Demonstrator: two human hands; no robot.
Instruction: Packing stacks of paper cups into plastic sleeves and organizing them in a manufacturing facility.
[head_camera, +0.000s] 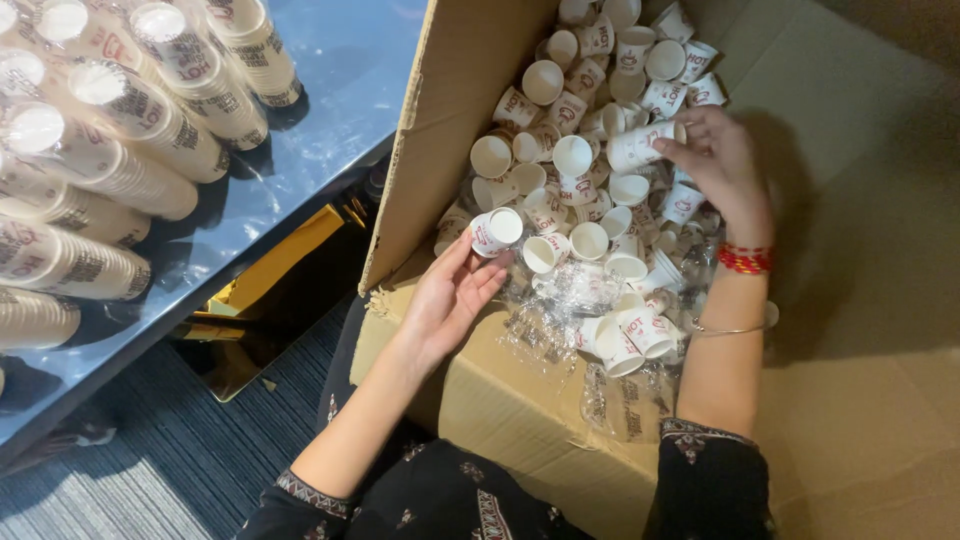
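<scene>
A large cardboard box lies open in front of me, holding several small white paper cups with red print, loose and jumbled. My left hand rests palm up at the box's near left edge, its fingertips touching one loose cup. My right hand is deeper in the box with its fingers closed on a short stack of nested cups held on its side. Crumpled clear plastic wrap lies among the cups near the front.
Tall stacks of nested paper cups stand on a glossy blue table at the left. A gold box sits under the table on dark striped carpet. A wide cardboard flap spreads to the right.
</scene>
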